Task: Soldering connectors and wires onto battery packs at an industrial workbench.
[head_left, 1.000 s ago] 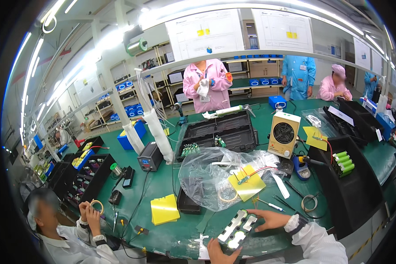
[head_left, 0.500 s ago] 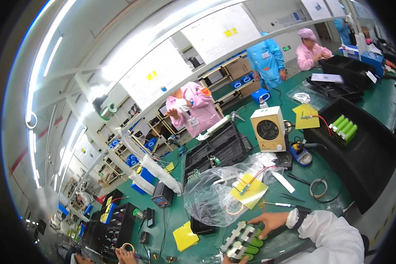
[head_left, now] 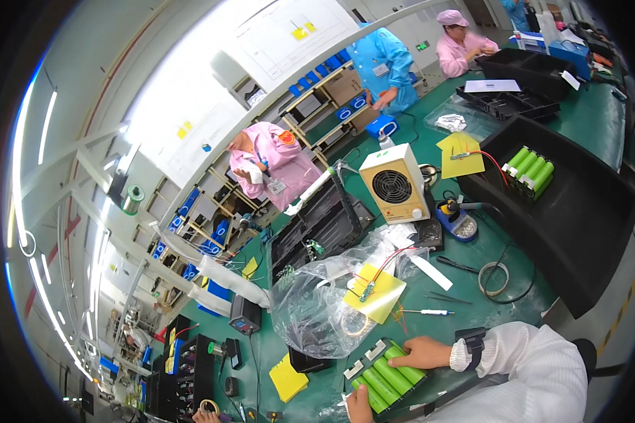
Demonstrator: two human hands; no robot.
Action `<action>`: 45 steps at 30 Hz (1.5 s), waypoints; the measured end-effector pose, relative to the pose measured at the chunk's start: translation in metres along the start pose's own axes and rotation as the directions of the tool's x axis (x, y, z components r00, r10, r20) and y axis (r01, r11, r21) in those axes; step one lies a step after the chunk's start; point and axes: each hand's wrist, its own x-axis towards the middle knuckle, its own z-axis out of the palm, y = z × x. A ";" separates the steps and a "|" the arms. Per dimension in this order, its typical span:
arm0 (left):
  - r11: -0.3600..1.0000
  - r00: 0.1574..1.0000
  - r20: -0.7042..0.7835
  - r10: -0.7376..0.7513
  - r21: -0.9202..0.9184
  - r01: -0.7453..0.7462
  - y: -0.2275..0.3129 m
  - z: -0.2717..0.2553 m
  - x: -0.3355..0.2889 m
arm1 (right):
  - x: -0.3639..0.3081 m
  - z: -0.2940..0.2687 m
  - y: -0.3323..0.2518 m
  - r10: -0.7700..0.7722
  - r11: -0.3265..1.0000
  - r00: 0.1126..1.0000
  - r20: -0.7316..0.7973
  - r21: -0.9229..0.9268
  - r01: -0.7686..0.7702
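Observation:
A battery pack of several green cylindrical cells [head_left: 383, 381] lies tilted near the front edge of the green bench, held between both hands. Pale metal strips show along its far left end. My right hand [head_left: 425, 352] grips the pack's right side, thumb lying over the cells. At the near left corner my left hand [head_left: 360, 405] holds it; part of that hand is cut off by the lower edge. Just beyond the pack are a yellow sheet with a small circuit board and red wires [head_left: 374, 290], a crumpled clear plastic bag [head_left: 303, 317] and a thin white-handled tool [head_left: 428, 311].
A beige fan box [head_left: 395, 185] stands beyond the bag, beside a soldering iron in its stand [head_left: 458, 220]. To the right, a large black tray [head_left: 564, 247] holds another green cell pack [head_left: 529, 171]. Yellow sheets [head_left: 287, 379] lie left. Co-workers stand or sit across the bench.
The pack has been turned over in my hands: its metal-strip face was uppermost, and now the green cell sides show. My view has shifted right. A co-worker in pink has brought their hands together.

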 end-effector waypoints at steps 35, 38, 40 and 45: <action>0.608 0.982 0.029 0.184 0.782 -0.137 0.027 0.027 0.000 | 0.003 -0.015 -0.001 -0.006 0.975 0.997 0.078 -0.222 0.023; 0.586 0.979 0.051 0.195 0.795 -0.159 0.030 0.026 0.001 | 0.003 -0.015 0.000 -0.018 0.965 0.996 0.082 -0.261 0.039; 0.525 0.956 0.136 0.261 0.811 -0.258 0.030 0.024 0.003 | 0.004 -0.015 0.002 -0.049 0.955 0.996 0.076 -0.290 0.069; 0.491 0.948 0.204 0.243 0.817 -0.302 0.035 0.020 0.006 | 0.008 -0.014 0.002 -0.104 0.941 0.992 0.072 -0.315 0.121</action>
